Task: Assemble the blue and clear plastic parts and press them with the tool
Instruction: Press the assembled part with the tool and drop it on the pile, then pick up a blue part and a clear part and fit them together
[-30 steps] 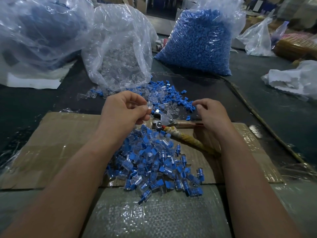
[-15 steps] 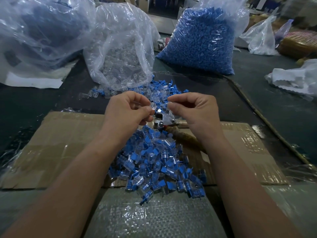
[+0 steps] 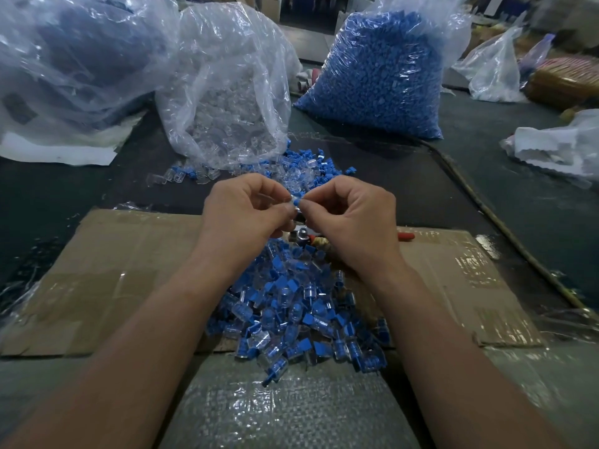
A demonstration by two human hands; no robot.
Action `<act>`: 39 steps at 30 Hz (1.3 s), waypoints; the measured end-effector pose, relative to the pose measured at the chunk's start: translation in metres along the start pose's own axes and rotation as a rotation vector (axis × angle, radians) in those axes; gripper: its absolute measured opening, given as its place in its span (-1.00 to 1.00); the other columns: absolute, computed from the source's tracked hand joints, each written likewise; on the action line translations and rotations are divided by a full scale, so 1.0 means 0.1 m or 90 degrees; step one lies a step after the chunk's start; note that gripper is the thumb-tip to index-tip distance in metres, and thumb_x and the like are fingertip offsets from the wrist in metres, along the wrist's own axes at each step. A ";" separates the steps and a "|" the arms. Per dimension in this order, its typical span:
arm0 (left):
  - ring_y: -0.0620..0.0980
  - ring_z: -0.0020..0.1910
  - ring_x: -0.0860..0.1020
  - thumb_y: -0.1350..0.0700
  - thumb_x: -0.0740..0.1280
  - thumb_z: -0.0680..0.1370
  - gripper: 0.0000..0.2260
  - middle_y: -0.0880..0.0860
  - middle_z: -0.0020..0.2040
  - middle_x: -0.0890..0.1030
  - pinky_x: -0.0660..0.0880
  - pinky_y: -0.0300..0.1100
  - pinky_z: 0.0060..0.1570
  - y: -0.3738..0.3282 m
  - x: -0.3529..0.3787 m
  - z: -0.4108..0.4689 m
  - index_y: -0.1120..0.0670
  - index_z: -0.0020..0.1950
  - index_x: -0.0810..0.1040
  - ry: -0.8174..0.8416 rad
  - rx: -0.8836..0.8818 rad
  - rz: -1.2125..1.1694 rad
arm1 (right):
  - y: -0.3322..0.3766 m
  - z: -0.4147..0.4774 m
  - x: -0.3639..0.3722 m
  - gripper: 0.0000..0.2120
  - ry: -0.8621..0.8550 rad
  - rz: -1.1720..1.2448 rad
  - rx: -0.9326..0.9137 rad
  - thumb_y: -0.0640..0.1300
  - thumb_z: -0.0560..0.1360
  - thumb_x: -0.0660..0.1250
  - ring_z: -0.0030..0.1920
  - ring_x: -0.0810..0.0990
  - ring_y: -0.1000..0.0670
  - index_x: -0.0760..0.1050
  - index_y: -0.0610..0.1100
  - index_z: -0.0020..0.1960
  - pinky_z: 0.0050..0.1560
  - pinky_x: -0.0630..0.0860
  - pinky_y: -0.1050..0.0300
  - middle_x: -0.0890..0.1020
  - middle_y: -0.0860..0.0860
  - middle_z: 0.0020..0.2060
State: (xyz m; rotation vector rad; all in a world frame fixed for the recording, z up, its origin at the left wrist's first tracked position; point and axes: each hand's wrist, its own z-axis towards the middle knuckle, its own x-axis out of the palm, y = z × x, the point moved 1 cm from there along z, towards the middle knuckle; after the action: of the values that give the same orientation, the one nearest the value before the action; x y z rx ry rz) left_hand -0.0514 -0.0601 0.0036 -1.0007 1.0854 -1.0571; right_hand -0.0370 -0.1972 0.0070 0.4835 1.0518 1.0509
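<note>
Where both meet above pile (image 3: pixel 291 306), L hand (image 3: pixel 246 209) pinches clear part (image 3: pixel 287 200), R hand (image 3: pixel 353 215) pinches blue part (image 3: pixel 295 200).

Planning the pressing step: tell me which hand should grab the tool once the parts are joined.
Right, probably. The tool lies on the cardboard just below the right hand, its red handle end pointing to that side. The left hand could then hold the pinched blue part alone.
</note>
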 end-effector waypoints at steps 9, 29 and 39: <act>-0.10 -0.44 0.61 0.34 0.37 0.43 -0.86 0.01 -0.43 0.63 0.54 -0.33 -0.40 -0.06 -0.03 -0.01 0.12 -0.23 0.53 0.039 -0.022 -0.089 | 0.01 0.02 -0.02 -0.76 0.064 0.119 -0.007 -0.18 0.35 0.46 -0.17 0.60 0.24 0.54 0.03 -0.04 -0.14 0.50 0.41 0.58 0.23 -0.19; -0.03 -0.47 0.60 0.42 0.25 0.45 -0.83 0.11 -0.42 0.63 0.55 -0.26 -0.44 -0.08 -0.10 0.02 0.20 -0.24 0.54 0.136 -0.110 -0.175 | -0.02 0.01 -0.09 -0.70 0.070 0.062 -0.144 -0.28 0.32 0.46 -0.18 0.59 0.22 0.56 -0.19 0.04 -0.14 0.48 0.40 0.60 0.10 -0.21; -0.04 -0.47 0.60 0.30 0.38 0.35 -0.94 0.08 -0.43 0.63 0.58 -0.24 -0.39 -0.07 -0.10 0.03 0.16 -0.26 0.55 0.147 -0.099 -0.156 | -0.02 0.01 -0.10 -0.75 0.062 0.011 -0.184 -0.30 0.30 0.47 -0.17 0.61 0.10 0.61 -0.30 -0.03 -0.12 0.55 0.31 0.62 0.01 -0.20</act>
State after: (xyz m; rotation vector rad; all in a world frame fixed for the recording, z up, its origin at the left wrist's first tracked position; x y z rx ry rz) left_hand -0.0513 -0.0519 0.0125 -1.1795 1.2693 -1.3269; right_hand -0.0358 -0.2065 0.0106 0.2099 0.9622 1.2297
